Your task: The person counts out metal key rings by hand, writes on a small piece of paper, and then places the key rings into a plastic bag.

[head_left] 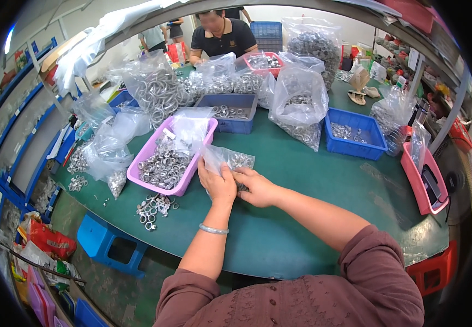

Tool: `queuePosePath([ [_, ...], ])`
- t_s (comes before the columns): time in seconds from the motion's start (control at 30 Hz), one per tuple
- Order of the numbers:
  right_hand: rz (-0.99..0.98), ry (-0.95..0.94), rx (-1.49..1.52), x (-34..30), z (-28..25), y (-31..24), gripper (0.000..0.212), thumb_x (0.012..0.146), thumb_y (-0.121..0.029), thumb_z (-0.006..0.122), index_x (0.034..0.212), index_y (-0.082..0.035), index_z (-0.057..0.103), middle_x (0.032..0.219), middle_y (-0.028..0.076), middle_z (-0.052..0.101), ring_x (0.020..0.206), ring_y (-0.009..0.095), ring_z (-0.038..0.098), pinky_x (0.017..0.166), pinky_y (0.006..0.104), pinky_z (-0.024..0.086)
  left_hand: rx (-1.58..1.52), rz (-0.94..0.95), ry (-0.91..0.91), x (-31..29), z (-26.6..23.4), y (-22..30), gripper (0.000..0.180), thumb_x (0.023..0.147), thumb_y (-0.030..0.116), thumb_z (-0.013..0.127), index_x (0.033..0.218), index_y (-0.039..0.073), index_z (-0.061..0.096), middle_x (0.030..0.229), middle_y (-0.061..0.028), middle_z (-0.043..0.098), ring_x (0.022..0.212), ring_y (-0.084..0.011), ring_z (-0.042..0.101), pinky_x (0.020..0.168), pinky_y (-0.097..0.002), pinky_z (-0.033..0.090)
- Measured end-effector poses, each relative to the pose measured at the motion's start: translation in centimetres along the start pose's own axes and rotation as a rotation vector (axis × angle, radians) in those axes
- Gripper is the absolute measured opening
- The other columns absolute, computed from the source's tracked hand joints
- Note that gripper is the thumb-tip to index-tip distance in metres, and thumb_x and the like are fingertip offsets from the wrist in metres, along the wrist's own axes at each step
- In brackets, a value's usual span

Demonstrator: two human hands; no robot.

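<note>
Between my two hands is a clear plastic bag (pixel 241 159) with small silvery metal parts in it. My left hand (pixel 217 182) is closed on the bag's left side, beside the lilac basket. On the bag's right side my right hand (pixel 256 187) presses its fingers, partly hiding the parts inside. The lilac basket (pixel 179 189) holds many silvery metal rings (pixel 162 166), with another plastic bag (pixel 191 131) lying over its far end. In front of the basket, a loose pile of rings (pixel 151 210) rests on the green table.
A grey-blue bin (pixel 227 124), large bags of rings (pixel 157 90) and a blue bin (pixel 354 146) stand farther back. At the right is a pink basket (pixel 422 180). Across the table sits another person (pixel 222 38). A blue stool (pixel 105 240) stands below the left edge.
</note>
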State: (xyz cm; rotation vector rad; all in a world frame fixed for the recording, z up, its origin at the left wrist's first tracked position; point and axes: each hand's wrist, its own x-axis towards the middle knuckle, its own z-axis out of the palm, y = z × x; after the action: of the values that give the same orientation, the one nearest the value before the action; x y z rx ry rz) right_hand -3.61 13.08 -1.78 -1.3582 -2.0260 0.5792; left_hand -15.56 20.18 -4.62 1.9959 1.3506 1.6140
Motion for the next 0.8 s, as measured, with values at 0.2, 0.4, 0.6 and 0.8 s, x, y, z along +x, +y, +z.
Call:
queuePosePath([
  [0.2,-0.036,0.034,-0.065,-2.7,-0.4,-0.6,0.065,0.078,-0.011,0.063,0.137,-0.011,0.036,0.137,0.023,0.035,0.125,0.041,0.037,0.103,0.0436,0.035,-0.069,0.000,0.033,-0.2,-0.1,0.2,0.045,0.086,0.020,0.050,0.121,-0.009,0.048,0.134,-0.0240,0.037,0.123,-0.0406,0.035,0.103,-0.0486,0.024],
  [0.4,0.030,0.042,-0.216,-8.5,-2.8,-0.2,0.061,0.079,-0.013,0.063,0.135,-0.010,0.038,0.137,0.023,0.035,0.124,0.040,0.038,0.102,0.0438,0.036,-0.043,0.036,0.025,-0.2,-0.2,0.4,0.044,0.086,0.018,0.049,0.121,-0.009,0.048,0.133,-0.0237,0.037,0.122,-0.0404,0.035,0.103,-0.0482,0.024],
  [0.6,0.164,0.095,-0.384,-16.0,-6.8,-0.1,0.058,0.081,-0.018,0.064,0.133,-0.008,0.040,0.137,0.022,0.036,0.123,0.039,0.039,0.101,0.0442,0.037,-0.055,-0.017,0.008,0.0,-0.6,0.6,0.044,0.086,0.019,0.051,0.119,-0.010,0.048,0.130,-0.0235,0.039,0.119,-0.0406,0.036,0.102,-0.0482,0.024],
  [0.8,0.389,0.257,-0.440,-23.2,-8.8,-0.2,0.054,0.081,-0.018,0.065,0.129,-0.006,0.045,0.135,0.022,0.038,0.122,0.039,0.040,0.100,0.0430,0.038,0.152,-0.025,0.030,0.4,-1.3,0.5,0.050,0.078,0.028,0.064,0.109,-0.008,0.049,0.115,-0.0231,0.046,0.111,-0.0403,0.041,0.095,-0.0496,0.030],
])
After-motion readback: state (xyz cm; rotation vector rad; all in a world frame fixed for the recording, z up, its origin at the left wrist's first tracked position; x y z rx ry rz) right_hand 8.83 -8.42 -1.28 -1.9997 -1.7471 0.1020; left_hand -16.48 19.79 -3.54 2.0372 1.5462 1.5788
